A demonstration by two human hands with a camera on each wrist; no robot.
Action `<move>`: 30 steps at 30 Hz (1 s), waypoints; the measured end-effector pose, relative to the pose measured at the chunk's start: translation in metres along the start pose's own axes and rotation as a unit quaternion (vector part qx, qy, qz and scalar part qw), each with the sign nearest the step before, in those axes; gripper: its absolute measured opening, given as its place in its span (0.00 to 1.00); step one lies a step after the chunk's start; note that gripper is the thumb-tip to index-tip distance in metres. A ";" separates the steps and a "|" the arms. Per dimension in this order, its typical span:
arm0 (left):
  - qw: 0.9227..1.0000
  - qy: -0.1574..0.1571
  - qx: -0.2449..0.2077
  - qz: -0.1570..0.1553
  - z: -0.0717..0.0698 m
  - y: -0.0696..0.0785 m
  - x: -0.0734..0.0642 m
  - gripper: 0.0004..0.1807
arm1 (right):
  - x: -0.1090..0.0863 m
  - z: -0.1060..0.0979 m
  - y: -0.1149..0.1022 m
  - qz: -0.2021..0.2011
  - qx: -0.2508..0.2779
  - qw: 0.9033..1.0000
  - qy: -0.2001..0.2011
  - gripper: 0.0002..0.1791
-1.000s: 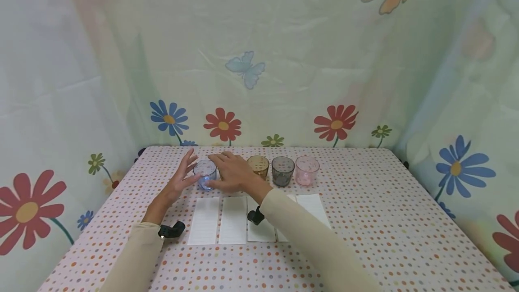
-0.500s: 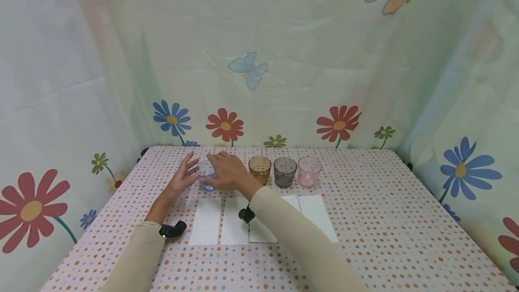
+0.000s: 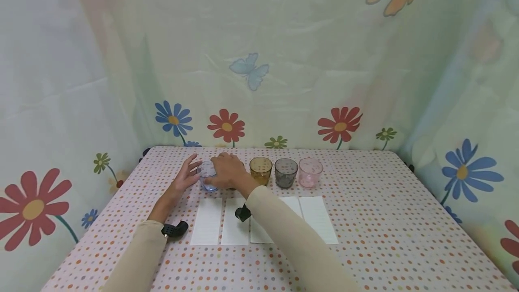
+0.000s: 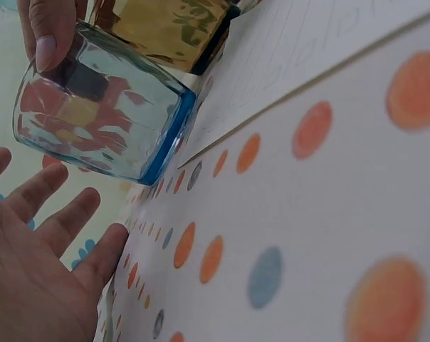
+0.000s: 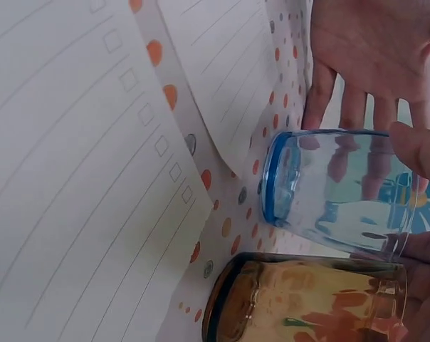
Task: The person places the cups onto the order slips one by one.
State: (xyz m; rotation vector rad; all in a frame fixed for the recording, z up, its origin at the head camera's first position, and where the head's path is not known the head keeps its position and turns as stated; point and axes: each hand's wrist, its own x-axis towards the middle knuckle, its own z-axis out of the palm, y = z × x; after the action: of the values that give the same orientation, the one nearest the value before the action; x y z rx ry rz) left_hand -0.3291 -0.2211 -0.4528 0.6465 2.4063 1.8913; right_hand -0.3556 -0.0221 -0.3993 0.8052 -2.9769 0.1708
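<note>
A clear blue-tinted glass (image 3: 207, 169) stands upright at the left end of a row of glasses. My right hand (image 3: 230, 172) pinches it near the rim; the right wrist view shows the thumb on one side and fingers on the other. To its left is my left hand (image 3: 182, 178), palm toward the glass, fingers spread and holding nothing. An amber glass (image 5: 307, 299) sits right beside the blue one, mostly hidden behind my right hand in the head view. Another amber glass (image 3: 261, 170) follows it in the row.
Further right stand a grey glass (image 3: 285, 173) and a pink glass (image 3: 310, 173). Several white lined paper sheets (image 3: 206, 222) lie in front of the row, partly under my right forearm. Dotted cloth (image 3: 389, 220) covers the table, and a flowered curtain (image 3: 284, 80) hangs behind it.
My right wrist has shifted left, and its thumb and fingers have closed in on the blue glass. My left hand has barely moved. The head view has turned slightly.
</note>
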 end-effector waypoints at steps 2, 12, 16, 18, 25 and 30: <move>1.000 -0.002 -0.008 0.006 0.000 -0.002 0.002 0.43 | 0.000 0.000 0.001 0.002 0.010 1.000 0.005 0.44; 0.998 -0.012 -0.057 0.023 -0.003 -0.006 0.005 0.41 | -0.003 -0.004 -0.002 0.006 0.049 0.999 0.016 0.44; 0.997 -0.020 -0.073 0.026 -0.004 -0.002 0.004 0.40 | -0.004 -0.005 -0.003 0.008 0.064 0.998 0.020 0.44; 0.997 -0.022 -0.075 0.031 -0.005 0.001 0.004 0.40 | -0.005 -0.006 -0.003 0.004 0.076 0.997 0.025 0.45; 0.997 -0.030 -0.046 0.045 -0.006 0.011 -0.001 0.42 | -0.011 -0.010 -0.004 -0.021 0.136 0.989 0.047 0.43; 0.998 -0.043 -0.031 0.045 -0.007 0.016 -0.002 0.42 | -0.016 -0.013 -0.005 -0.037 0.158 0.985 0.065 0.41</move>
State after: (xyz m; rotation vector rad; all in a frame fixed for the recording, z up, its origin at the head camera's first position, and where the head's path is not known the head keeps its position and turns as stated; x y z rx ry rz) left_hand -0.3244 -0.2256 -0.4368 0.8271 2.2934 1.9211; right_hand -0.3394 -0.0166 -0.3875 0.8909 -2.8281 0.6794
